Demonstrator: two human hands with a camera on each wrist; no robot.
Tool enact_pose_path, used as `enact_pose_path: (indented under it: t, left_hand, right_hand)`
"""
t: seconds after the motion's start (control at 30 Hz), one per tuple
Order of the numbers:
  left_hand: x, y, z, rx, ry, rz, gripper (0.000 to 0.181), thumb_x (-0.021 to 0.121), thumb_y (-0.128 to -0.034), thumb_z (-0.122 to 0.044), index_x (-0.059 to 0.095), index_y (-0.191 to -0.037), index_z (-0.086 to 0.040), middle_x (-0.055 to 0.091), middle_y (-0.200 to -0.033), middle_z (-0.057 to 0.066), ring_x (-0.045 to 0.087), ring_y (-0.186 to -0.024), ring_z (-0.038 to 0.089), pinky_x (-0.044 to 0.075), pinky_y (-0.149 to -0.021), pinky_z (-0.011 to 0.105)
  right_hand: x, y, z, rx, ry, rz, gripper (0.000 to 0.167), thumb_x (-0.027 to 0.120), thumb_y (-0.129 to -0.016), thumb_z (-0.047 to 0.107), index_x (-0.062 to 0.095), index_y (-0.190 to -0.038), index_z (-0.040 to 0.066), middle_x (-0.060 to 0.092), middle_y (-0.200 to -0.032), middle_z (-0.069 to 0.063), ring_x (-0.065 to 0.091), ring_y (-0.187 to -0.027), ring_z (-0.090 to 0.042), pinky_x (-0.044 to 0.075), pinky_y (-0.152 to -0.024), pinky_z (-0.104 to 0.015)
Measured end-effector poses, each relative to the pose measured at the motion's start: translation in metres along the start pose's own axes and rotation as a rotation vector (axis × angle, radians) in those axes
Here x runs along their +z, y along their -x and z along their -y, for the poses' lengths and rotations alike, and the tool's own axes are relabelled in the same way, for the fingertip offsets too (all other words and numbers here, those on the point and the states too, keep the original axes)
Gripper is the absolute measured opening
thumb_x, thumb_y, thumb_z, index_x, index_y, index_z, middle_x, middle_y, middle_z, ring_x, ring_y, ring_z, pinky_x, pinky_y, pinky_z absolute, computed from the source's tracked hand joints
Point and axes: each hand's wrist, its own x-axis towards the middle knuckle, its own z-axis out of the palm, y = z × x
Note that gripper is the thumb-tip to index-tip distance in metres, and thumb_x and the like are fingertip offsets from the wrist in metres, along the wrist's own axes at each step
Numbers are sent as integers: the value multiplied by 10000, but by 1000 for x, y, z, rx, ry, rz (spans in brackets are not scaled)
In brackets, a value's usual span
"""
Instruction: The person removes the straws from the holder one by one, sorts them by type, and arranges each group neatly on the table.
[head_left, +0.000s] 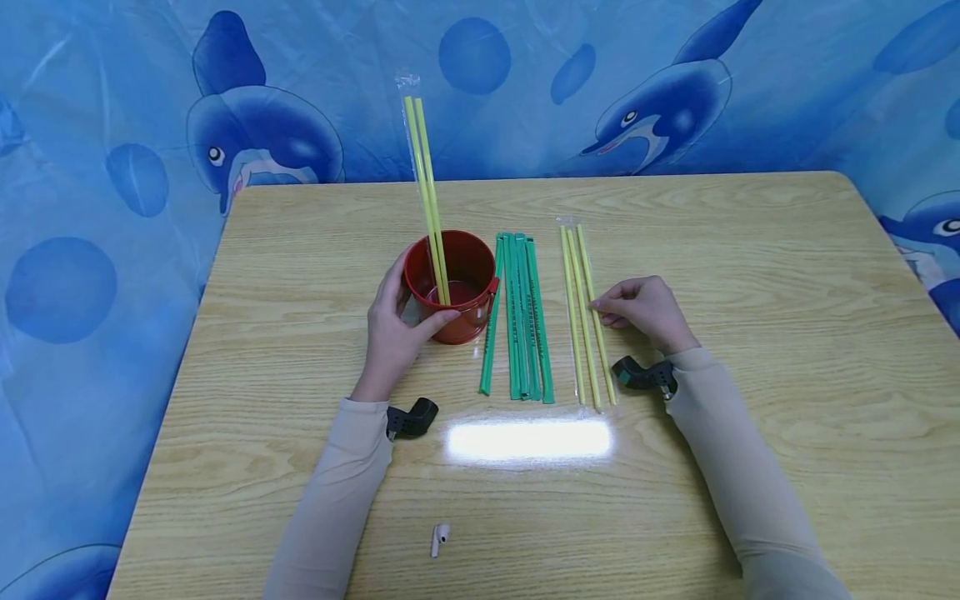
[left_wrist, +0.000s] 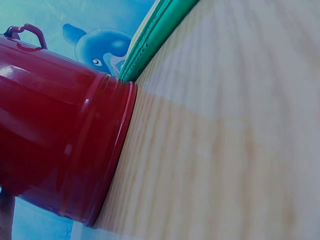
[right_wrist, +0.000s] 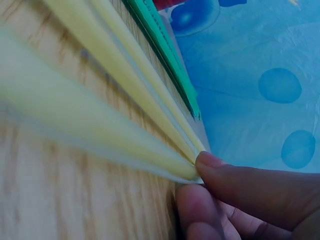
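Observation:
A red bucket (head_left: pixel 468 321) stands upright on the table, and my left hand (head_left: pixel 393 337) grips its left side, thumb across the front. Two yellow straws (head_left: pixel 426 192) in clear wrap lean inside it and rise well above the rim. Right of the bucket lie several slim green printed packets (head_left: pixel 522 325), side by side. Further right are three more yellow straws (head_left: pixel 582 312) in clear wrap. My right hand (head_left: pixel 648 312) pinches the rightmost of these between thumb and fingers; in the right wrist view the thumb (right_wrist: pixel 250 187) presses on that wrapped straw.
A white earbud (head_left: pixel 438 539) lies near the front of the wooden table (head_left: pixel 262 333). A bright light reflection (head_left: pixel 529 440) shows on the tabletop in front of the packets. Behind hangs a blue curtain (head_left: pixel 375 50) printed with dolphins.

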Motion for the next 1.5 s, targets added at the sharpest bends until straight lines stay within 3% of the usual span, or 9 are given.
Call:
enact_pose_path:
  t: [0.4, 0.73, 1.2, 1.5]
  left_hand:
    - [-1, 0, -1, -12, 5, 10, 793, 763, -799, -132, 327, -1460, -101, 404, -1428, 50, 370, -1316, 165, 358, -1061, 346]
    - [-1, -1, -3, -25, 15, 8, 799, 749, -795, -43, 314, -1464, -84, 404, -1427, 71, 374, -1310, 157, 354, -1062, 328]
    - [-2, 0, 0, -1, 12, 8, 804, 768, -792, -115, 324, -1462, -104, 408, -1423, 46, 378, -1310, 149, 362, -1056, 319]
    - [-1, 1, -2, -36, 17, 15, 809, 753, -791, -43, 310, -1466, -87, 394, -1434, 70, 362, -1320, 168, 346, -1069, 342]
  right_hand:
    - [0, 0, -1, -1, 40, 19, 258, 693, -865, 145, 641, -933, -99, 677, -761, -36, 627, -618, -92, 549, -596, -223]
    - [-2, 0, -2, -11, 65, 26, 257, 694, -866, 154, 650, -940, -88, 679, -759, -43, 631, -624, -93, 548, -598, -227]
    - [0, 2, 1, 5, 5, 62, 261, 687, -869, 110, 643, -966, -127, 688, -759, -48, 649, -624, -102, 561, -618, -238]
    - [-1, 6, 1, -4, -21, 81, 286, 681, -872, 105, 634, -1003, -146, 694, -784, -60, 649, -635, -99, 559, -619, -235]
